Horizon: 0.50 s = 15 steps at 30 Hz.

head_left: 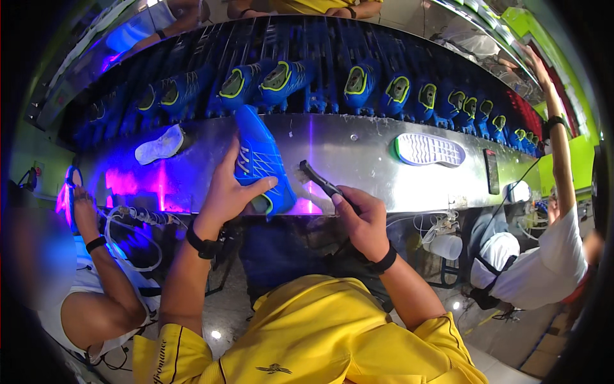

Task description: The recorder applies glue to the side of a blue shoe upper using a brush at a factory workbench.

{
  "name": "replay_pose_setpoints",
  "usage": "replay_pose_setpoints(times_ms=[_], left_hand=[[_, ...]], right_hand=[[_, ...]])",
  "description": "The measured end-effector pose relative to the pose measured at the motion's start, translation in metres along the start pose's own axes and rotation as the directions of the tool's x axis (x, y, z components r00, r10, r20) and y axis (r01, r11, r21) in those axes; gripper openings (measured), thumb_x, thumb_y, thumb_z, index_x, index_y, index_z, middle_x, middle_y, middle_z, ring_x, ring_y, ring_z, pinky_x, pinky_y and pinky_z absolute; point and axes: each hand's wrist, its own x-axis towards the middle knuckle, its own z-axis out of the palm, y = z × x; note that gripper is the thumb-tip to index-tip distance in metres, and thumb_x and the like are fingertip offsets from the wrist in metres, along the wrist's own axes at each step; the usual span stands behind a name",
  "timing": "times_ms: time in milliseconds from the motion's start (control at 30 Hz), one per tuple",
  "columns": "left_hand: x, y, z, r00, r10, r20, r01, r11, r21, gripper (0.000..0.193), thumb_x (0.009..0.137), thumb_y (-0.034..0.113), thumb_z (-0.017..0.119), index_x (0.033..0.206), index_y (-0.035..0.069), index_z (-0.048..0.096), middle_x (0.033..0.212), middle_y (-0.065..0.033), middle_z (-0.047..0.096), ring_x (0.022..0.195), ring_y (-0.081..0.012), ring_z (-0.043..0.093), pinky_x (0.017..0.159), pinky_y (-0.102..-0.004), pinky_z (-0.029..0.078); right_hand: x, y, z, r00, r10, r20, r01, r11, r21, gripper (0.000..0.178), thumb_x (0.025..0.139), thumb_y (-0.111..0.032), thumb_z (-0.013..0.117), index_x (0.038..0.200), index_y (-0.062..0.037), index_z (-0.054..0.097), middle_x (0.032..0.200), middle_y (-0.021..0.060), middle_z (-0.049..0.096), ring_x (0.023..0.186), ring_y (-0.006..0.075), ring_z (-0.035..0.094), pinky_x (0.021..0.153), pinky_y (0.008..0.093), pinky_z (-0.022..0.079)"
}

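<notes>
A blue shoe upper [261,150] with white lacing is gripped in my left hand [231,189], thumb across its side, toe pointing away from me. My right hand [366,221] closes round the black handle of a small brush [318,179]. The brush's bristle end points toward the shoe, with a gap between them. Both hands are over the near edge of the metal bench [358,185]. To the left of the shoe lies a pale shoe sole [160,144]. Farther right rests a white sole [430,150] with a wavy pattern.
Beyond the bench runs a dark conveyor rack with a row of blue shoes [358,83]. A phone [491,171] lies at the bench's right. Co-workers sit at both sides; the left one's hand [83,208] holds a blue shoe. Hoses and a white cup [446,246] hang below the bench edge.
</notes>
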Motion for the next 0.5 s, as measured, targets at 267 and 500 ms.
replay_pose_setpoints(times_ms=[267, 500], left_hand=[[-0.040, 0.014, 0.019, 0.974, -0.148, 0.172, 0.213, 0.861, -0.463, 0.099, 0.092, 0.011, 0.083, 0.169, -0.007, 0.024, 0.150, -0.0111, 0.058, 0.133, -0.0175, 0.058, 0.116, -0.0342, 0.045], [-0.046, 0.023, 0.018, 0.961, -0.128, 0.243, 0.223, 0.882, -0.416, 0.093, 0.092, 0.013, 0.085, 0.167, -0.003, 0.033, 0.145, -0.0082, 0.060, 0.128, -0.0152, 0.061, 0.113, -0.0333, 0.049]], right_hand=[[0.007, -0.022, -0.008, 0.992, -0.119, 0.039, 0.123, 0.982, -0.145, 0.020, 0.098, -0.013, 0.075, 0.110, 0.0024, 0.077, 0.076, 0.0168, 0.066, 0.061, 0.0265, 0.061, 0.059, 0.0366, 0.045], [-0.001, -0.028, -0.013, 0.982, -0.188, -0.021, 0.175, 0.945, -0.277, 0.019, 0.097, -0.013, 0.076, 0.110, 0.0018, 0.078, 0.078, 0.0165, 0.067, 0.059, 0.0278, 0.061, 0.057, 0.0366, 0.045]])
